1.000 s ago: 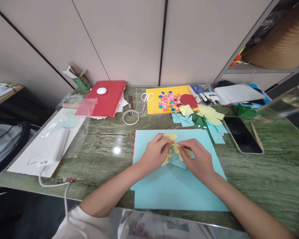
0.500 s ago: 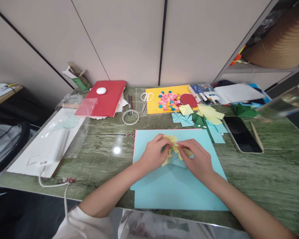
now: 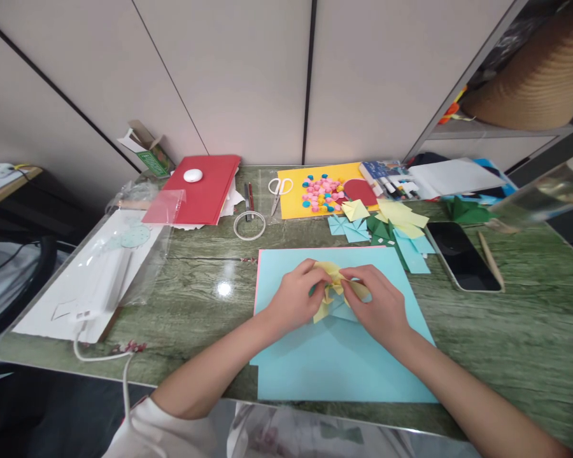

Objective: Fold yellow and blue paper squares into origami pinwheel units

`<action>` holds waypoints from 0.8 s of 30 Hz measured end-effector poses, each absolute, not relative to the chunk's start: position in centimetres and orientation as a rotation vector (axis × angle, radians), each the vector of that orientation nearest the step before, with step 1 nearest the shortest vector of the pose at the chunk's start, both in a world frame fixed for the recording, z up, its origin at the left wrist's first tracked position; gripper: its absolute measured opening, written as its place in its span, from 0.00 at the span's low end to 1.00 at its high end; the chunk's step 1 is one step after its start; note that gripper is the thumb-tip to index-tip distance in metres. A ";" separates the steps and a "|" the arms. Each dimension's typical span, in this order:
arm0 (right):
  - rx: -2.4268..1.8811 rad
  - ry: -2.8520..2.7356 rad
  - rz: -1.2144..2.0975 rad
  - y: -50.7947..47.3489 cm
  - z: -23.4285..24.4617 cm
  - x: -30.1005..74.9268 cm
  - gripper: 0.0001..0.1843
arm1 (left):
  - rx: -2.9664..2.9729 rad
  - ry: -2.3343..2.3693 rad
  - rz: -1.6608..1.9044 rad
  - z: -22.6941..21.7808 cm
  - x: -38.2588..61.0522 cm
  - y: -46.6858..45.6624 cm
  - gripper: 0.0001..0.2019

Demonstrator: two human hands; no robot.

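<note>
Between my two hands is a folded yellow paper piece (image 3: 323, 312), with several petal-like flaps partly hidden by my fingers. My left hand (image 3: 302, 294) pinches its left side between thumb and fingertips. On the other side my right hand (image 3: 378, 301) is closed on it the same way, its fingertips almost meeting the left ones. A light blue folded paper (image 3: 344, 310) shows just beneath the yellow one. Both hands are over the large light blue sheets (image 3: 334, 369) on the table.
Behind the sheets lie folded papers (image 3: 401, 217), white-handled scissors (image 3: 279, 191), a tape roll (image 3: 249, 225) and a yellow sheet (image 3: 290, 203) bearing small colourful pieces. A phone (image 3: 464, 257) is at right. A red folder (image 3: 195, 197) and a white power strip (image 3: 102, 280) are at left.
The yellow paper's upper flap has been lowered and bent inward between my fingertips. Both hands keep nearly the same place and grip.
</note>
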State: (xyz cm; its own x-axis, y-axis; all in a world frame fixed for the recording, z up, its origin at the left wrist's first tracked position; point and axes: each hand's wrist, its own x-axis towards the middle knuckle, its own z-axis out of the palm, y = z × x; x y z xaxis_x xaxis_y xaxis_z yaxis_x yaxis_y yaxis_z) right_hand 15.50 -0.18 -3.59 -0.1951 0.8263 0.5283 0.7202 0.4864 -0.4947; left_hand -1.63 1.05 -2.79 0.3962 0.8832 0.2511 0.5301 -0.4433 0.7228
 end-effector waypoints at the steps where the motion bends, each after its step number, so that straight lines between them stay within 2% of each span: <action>1: -1.275 -1.957 0.172 -0.2 -3.6 15.5 0.10 | 2.116 1.206 0.855 -2.8 -1.6 1.1 0.09; 14: -1.243 -1.946 0.154 -0.1 -3.7 15.5 0.11 | 2.122 1.205 0.873 -2.9 -1.6 1.2 0.09; 24: -1.184 -2.008 0.160 0.0 -3.6 15.6 0.08 | 2.119 1.243 0.875 -2.9 -1.7 1.3 0.09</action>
